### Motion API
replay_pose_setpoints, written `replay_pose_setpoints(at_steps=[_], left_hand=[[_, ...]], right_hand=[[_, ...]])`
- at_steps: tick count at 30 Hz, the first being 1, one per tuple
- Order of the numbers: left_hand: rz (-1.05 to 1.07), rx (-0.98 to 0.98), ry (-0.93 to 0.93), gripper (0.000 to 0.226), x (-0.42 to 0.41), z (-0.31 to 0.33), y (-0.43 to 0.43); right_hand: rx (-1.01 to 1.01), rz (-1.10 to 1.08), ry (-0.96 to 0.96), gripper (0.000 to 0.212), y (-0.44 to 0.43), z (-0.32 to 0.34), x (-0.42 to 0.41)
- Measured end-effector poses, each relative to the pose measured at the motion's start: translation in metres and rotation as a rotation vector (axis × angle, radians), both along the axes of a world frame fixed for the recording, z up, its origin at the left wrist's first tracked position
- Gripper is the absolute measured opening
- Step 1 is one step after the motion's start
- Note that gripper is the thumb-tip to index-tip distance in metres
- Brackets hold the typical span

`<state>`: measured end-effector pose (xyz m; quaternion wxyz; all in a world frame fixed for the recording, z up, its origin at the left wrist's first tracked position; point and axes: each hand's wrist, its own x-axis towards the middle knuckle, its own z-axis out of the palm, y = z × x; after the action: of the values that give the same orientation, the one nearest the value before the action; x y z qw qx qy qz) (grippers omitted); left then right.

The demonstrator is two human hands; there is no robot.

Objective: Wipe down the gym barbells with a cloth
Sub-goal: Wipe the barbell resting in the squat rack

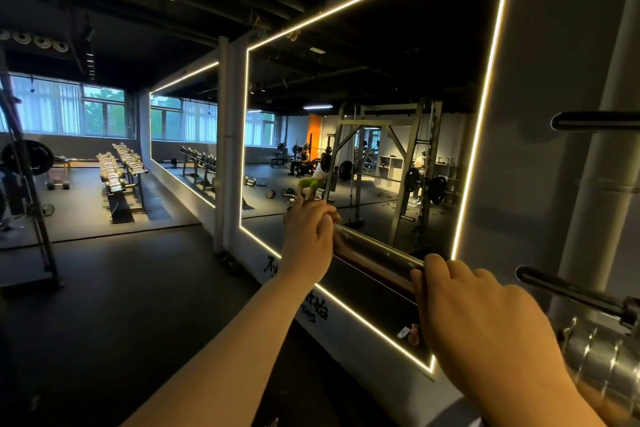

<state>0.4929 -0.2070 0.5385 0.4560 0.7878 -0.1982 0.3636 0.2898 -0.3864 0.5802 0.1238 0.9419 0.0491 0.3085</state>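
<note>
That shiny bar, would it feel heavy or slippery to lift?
Probably heavy and stiff: the bar looks like thick metal, and the left hand and right hand both grip it. Its polished round surface seems slippery and apt to roll if set down.

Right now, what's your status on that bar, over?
Left hand grips the bar at its far end, right hand grips it nearer. No cloth in view. Mirror close behind, nothing else in the way.
</note>
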Motion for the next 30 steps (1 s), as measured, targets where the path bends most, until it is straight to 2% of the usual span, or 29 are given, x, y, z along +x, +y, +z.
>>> replay_pose_setpoints(at_steps=[4,10,13,17,22,25,27,30], left_hand=[[-0.168,0.029,-0.070,0.030,-0.004,-0.018,0.005],[-0.058,-0.091,0.035,0.019,0.011,0.004,0.010],[-0.095,-0.019,0.022,0.022,-0.011,-0.004,-0.006],[-0.197,0.045,-0.009,0.029,-0.012,-0.014,0.004],[-0.084,-0.110,0.062,0.023,-0.006,0.006,0.002],[-0.042,0.030,0.027,0.023,-0.033,0.000,-0.023],[-0.098,0.133,-0.027,0.031,-0.055,-0.005,-0.033],[-0.186,0.182,-0.051,0.041,-0.062,-0.008,-0.028]], right_hand=[[-0.009,-0.017,-0.008,0.042,0.002,0.000,0.001],[-0.013,-0.082,-0.022,0.040,0.005,0.002,-0.001],[0.004,-0.105,0.003,0.029,0.005,0.002,-0.001],[-0.004,-0.123,0.002,0.028,0.007,0.003,-0.004],[0.018,-0.131,0.021,0.028,0.008,0.004,-0.005],[0.035,-0.135,0.016,0.032,0.008,0.003,-0.004],[0.048,-0.132,0.019,0.033,0.008,0.003,-0.004],[0.059,-0.130,0.030,0.035,0.008,0.003,-0.005]])
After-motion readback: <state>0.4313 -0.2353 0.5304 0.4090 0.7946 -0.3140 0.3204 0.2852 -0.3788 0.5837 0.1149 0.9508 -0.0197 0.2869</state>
